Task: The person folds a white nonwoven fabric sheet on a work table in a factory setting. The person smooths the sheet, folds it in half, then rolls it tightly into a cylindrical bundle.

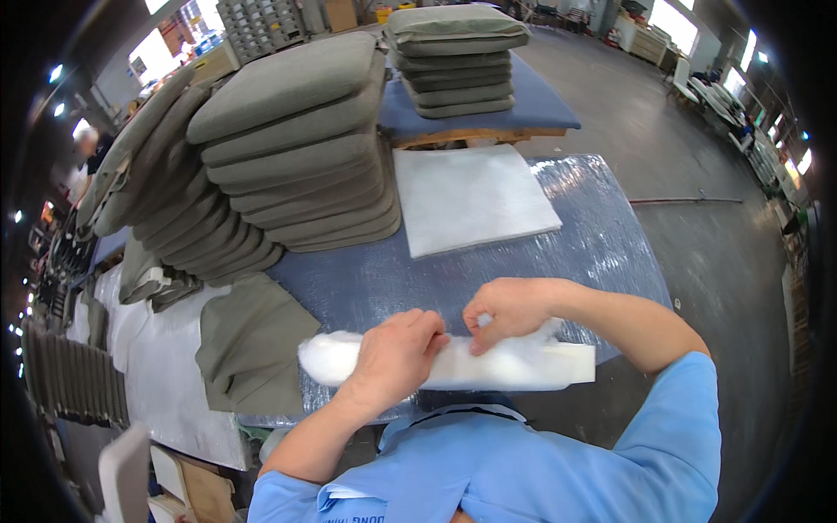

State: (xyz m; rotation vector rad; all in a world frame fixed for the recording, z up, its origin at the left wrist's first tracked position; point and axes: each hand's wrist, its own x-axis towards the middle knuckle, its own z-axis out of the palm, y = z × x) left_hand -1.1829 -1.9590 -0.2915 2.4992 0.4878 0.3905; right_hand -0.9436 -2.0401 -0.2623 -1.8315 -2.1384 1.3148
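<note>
A long cream foam pad (579, 364) stands along the table's near edge, with fluffy white batting (328, 359) wrapped over most of it. My left hand (397, 353) is closed on the batting near the middle, fingers curled over its upper edge. A short way to the right, my right hand (513, 309) pinches the batting between thumb and fingers. The foam's right end is bare, while batting bulges past at the left. Left of it lies a loose grey-green fabric cover (248, 349), spread and creased.
Tall stacks of grey-green cushions (292, 131) rise at the back left. A flat white batting sheet (475, 202) lies on the blue plastic-covered table (602, 227). Another cushion stack (453, 65) stands on a blue surface behind. White chair-like parts (126, 471) are at the lower left.
</note>
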